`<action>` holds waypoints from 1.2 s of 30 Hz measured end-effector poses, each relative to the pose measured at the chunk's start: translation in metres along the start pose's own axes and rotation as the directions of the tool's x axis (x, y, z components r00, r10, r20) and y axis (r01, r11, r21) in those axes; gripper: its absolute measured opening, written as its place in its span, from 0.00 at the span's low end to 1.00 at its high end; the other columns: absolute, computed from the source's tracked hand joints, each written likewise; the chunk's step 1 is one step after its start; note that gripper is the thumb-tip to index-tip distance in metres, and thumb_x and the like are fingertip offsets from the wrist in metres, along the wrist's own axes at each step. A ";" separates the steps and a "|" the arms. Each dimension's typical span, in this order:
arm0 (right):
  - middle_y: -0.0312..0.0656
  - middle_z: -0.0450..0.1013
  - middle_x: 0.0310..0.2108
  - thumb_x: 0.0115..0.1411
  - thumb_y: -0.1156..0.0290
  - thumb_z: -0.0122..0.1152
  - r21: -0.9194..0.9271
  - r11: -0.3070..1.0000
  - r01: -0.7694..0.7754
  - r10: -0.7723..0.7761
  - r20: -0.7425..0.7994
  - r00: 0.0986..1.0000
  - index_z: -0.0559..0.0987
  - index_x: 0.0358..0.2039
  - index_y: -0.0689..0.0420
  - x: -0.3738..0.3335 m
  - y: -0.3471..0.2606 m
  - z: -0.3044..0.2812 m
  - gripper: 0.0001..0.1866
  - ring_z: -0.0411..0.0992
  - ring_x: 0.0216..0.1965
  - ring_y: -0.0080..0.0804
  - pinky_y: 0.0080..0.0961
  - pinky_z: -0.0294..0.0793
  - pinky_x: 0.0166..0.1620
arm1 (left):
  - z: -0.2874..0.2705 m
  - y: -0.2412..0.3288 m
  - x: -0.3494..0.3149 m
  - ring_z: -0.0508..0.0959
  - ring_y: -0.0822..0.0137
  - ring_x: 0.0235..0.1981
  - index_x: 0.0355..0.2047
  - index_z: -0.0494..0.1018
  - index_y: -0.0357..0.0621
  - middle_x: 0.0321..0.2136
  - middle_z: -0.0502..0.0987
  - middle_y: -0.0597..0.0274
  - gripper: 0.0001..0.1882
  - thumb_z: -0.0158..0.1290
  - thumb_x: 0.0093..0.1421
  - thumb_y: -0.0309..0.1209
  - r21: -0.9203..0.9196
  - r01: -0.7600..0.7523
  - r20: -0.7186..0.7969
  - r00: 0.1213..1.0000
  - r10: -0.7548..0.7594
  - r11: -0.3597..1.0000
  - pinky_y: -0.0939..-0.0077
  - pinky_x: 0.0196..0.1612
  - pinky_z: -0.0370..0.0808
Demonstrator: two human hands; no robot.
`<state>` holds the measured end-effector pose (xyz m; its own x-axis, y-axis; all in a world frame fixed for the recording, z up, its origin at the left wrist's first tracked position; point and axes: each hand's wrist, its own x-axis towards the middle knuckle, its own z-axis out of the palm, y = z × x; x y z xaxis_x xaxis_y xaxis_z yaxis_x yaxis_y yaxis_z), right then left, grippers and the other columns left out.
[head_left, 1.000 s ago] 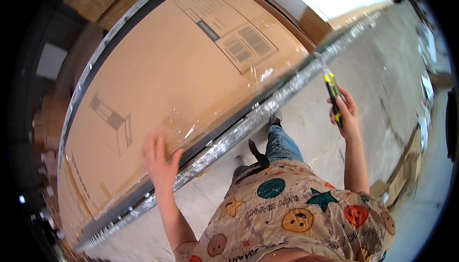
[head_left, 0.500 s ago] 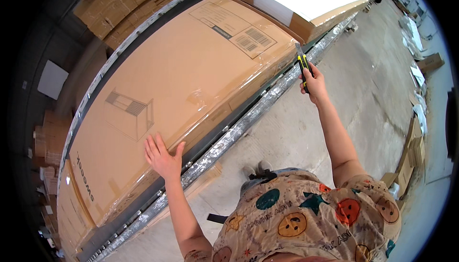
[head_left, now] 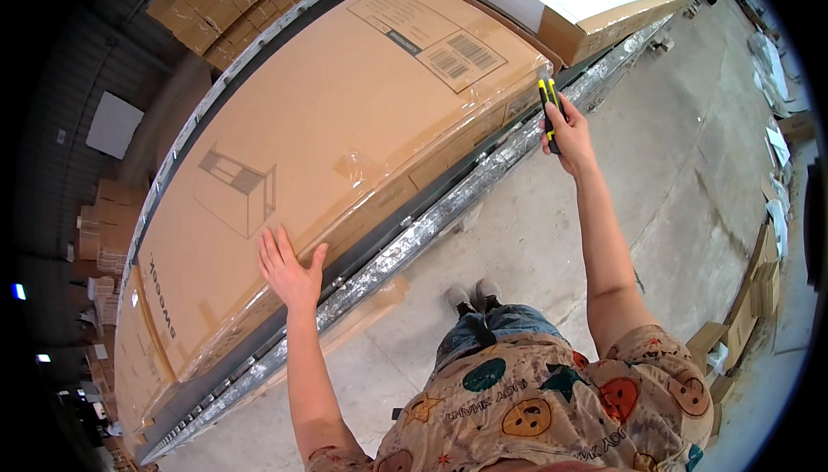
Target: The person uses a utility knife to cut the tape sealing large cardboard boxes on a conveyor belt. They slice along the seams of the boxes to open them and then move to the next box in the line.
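A large flat brown cardboard box (head_left: 328,118) lies on a long conveyor, with clear tape along its near edge and a line drawing and barcodes printed on top. My left hand (head_left: 291,275) rests on the box's top near that edge, fingers spread. In my right hand (head_left: 570,137) is a black and yellow utility knife (head_left: 552,117), held at the box's right near corner. Its blade points away from me, close to the taped corner; whether it touches the tape I cannot tell.
The conveyor's scuffed metal rail (head_left: 414,236) runs between me and the box. Beyond the right end lies another carton (head_left: 586,32) with a white top. Stacked cartons (head_left: 228,6) stand at the far left. Flattened cardboard (head_left: 749,300) lies along the right wall.
My view has shifted slightly, and more of my legs and shoes shows. The knife remains by the right corner, and my left hand stays on the box with fingers spread.
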<state>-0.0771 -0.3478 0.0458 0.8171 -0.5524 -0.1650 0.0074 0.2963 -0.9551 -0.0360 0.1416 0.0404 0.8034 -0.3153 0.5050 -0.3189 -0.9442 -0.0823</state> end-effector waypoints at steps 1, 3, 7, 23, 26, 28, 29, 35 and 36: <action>0.36 0.68 0.21 0.63 0.68 0.51 -0.062 0.998 -0.026 0.029 0.040 0.999 0.60 0.60 0.55 -0.014 0.004 0.012 0.25 0.66 0.14 0.22 0.20 0.64 0.14 | 0.001 -0.001 -0.001 0.58 0.47 0.60 0.59 0.59 0.42 0.59 0.59 0.46 0.40 0.53 0.53 0.56 -0.001 0.003 0.001 1.000 -0.003 1.000 0.50 0.60 0.54; 0.36 0.67 0.20 0.63 0.68 0.51 -0.188 0.980 -0.069 0.091 0.109 0.990 0.60 0.60 0.56 -0.064 0.013 0.046 0.25 0.66 0.14 0.22 0.20 0.63 0.14 | 0.003 -0.002 -0.003 0.57 0.47 0.61 0.60 0.59 0.43 0.60 0.58 0.48 0.39 0.51 0.56 0.55 -0.018 0.010 0.016 1.000 -0.009 1.000 0.51 0.61 0.53; 0.37 0.69 0.21 0.62 0.68 0.53 -0.146 0.967 -0.209 0.247 0.335 0.909 0.61 0.59 0.58 -0.105 0.015 0.062 0.26 0.66 0.13 0.23 0.21 0.64 0.14 | 0.001 -0.006 -0.004 0.55 0.48 0.62 0.61 0.57 0.44 0.61 0.57 0.50 0.35 0.47 0.59 0.52 -0.048 0.023 0.074 0.997 -0.019 0.999 0.51 0.62 0.50; 0.40 0.66 0.33 0.55 0.69 0.59 -0.894 -0.106 0.435 -0.476 0.429 0.767 0.73 0.52 0.36 -0.025 -0.057 -0.102 0.23 0.68 0.37 0.36 0.31 0.71 0.37 | 0.002 -0.002 -0.001 0.55 0.47 0.61 0.60 0.58 0.41 0.60 0.57 0.46 0.35 0.48 0.59 0.50 -0.042 0.023 0.070 0.997 -0.020 0.999 0.50 0.62 0.51; 0.38 0.64 0.35 0.54 0.69 0.60 -0.868 -0.209 0.451 -0.408 0.496 0.766 0.73 0.51 0.34 -0.012 -0.062 -0.104 0.23 0.67 0.39 0.35 0.31 0.71 0.37 | 0.002 -0.002 -0.001 0.56 0.47 0.61 0.60 0.58 0.41 0.60 0.57 0.47 0.34 0.48 0.59 0.50 -0.031 0.020 0.071 0.997 -0.017 0.999 0.50 0.61 0.52; 0.38 0.64 0.35 0.55 0.69 0.59 -0.855 -0.221 0.469 -0.382 0.518 0.765 0.73 0.52 0.33 -0.006 -0.061 -0.102 0.24 0.67 0.39 0.35 0.30 0.72 0.37 | 0.002 -0.004 -0.004 0.56 0.47 0.61 0.60 0.58 0.41 0.60 0.57 0.47 0.34 0.47 0.59 0.50 -0.026 0.011 0.057 0.998 -0.010 1.000 0.50 0.61 0.52; 0.37 0.65 0.35 0.55 0.69 0.59 -0.855 -0.219 0.470 -0.379 0.518 0.767 0.72 0.52 0.32 -0.002 -0.058 -0.101 0.24 0.67 0.38 0.35 0.30 0.72 0.37 | 0.003 -0.004 -0.003 0.57 0.47 0.60 0.60 0.58 0.41 0.60 0.57 0.47 0.34 0.47 0.59 0.50 -0.026 0.007 0.047 0.999 -0.006 1.000 0.50 0.61 0.52; 0.43 0.67 0.32 0.54 0.73 0.57 -0.916 -0.280 0.286 -0.382 0.379 0.842 0.63 0.58 0.27 0.023 -0.031 -0.114 0.34 0.70 0.38 0.39 0.35 0.73 0.35 | 0.006 -0.006 -0.003 0.56 0.46 0.61 0.60 0.58 0.42 0.60 0.58 0.47 0.34 0.47 0.60 0.50 -0.033 0.018 0.068 0.998 -0.016 0.999 0.49 0.61 0.52; 0.44 0.67 0.32 0.54 0.74 0.56 -0.926 -0.286 0.245 -0.367 0.342 0.865 0.61 0.59 0.26 0.028 -0.026 -0.112 0.36 0.70 0.37 0.40 0.36 0.73 0.35 | 0.004 -0.008 -0.002 0.56 0.46 0.61 0.60 0.58 0.42 0.60 0.57 0.47 0.35 0.47 0.59 0.51 -0.027 0.019 0.074 0.997 -0.017 0.999 0.49 0.61 0.52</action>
<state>-0.1187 -0.4581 0.0383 0.9011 -0.3203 0.2923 -0.3363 -0.9417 0.0049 -0.0326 0.1497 0.0367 0.8437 -0.3055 0.4414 -0.3171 -0.9471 -0.0494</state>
